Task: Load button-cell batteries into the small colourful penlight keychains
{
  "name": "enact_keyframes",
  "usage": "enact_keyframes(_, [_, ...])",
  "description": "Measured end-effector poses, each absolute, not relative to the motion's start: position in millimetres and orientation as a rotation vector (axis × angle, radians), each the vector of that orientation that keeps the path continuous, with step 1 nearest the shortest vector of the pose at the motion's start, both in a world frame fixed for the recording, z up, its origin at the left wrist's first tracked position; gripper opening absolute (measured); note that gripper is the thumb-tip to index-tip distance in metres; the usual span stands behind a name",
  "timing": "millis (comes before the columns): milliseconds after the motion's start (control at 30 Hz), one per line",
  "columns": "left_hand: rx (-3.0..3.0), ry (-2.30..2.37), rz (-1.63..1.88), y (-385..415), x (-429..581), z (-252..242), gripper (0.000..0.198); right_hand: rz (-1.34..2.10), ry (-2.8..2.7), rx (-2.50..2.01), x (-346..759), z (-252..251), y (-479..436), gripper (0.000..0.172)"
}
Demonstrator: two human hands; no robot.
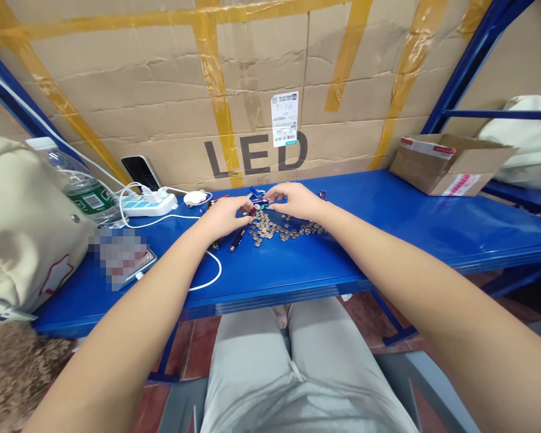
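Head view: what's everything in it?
Cardboard: one, brown, back
Table: one, blue, middle
Open box: one, brown, right
Bag: one, cream, left
Bottle: one, clear, left
Gadget: one, black, left
Blurred gadget: one, unclear, left
Power strip: one, white, left
Cables: several, white, left
Fluff: some, brown, left
Discs: many, silvery, middle
Stick: one, black, middle
Small pieces: several, multicoloured, middle
Chair: one, grey, bottom
Trousers: pair, grey, bottom
Left grip, right grip: two, bare, middle

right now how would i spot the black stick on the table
Start at the cardboard marked LED, then drop to the blue tabletop. Near the left hand lies the black stick, long and slim unlike the small round discs to its right.
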State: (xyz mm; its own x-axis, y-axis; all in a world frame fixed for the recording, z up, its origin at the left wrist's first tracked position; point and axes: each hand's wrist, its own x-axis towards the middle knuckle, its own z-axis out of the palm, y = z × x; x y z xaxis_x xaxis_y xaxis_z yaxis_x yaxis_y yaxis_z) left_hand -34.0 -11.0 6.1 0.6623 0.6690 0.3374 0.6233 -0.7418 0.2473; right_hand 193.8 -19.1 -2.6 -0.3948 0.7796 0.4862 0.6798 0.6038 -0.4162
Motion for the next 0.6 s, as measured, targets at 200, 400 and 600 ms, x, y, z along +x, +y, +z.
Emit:
enact_keyframes(200, [2.771, 1.064, 0.615, -11, -34, 6, 0.016, 0.167, -2.096, -0.842, 176, 5, -37, 0.023])
enact_keyframes(400, [2.808, 1.071, 0.625, -13, -33, 6, 0.017, 0.118, -2.128, -0.795, 170, 4, -40, 0.018])
enact_keyframes(600, [2.767, 1.092, 0.634, -12, -34, 6, 0.016, 0.04, -2.14, -0.819, 175, 2, -32, 0.022])
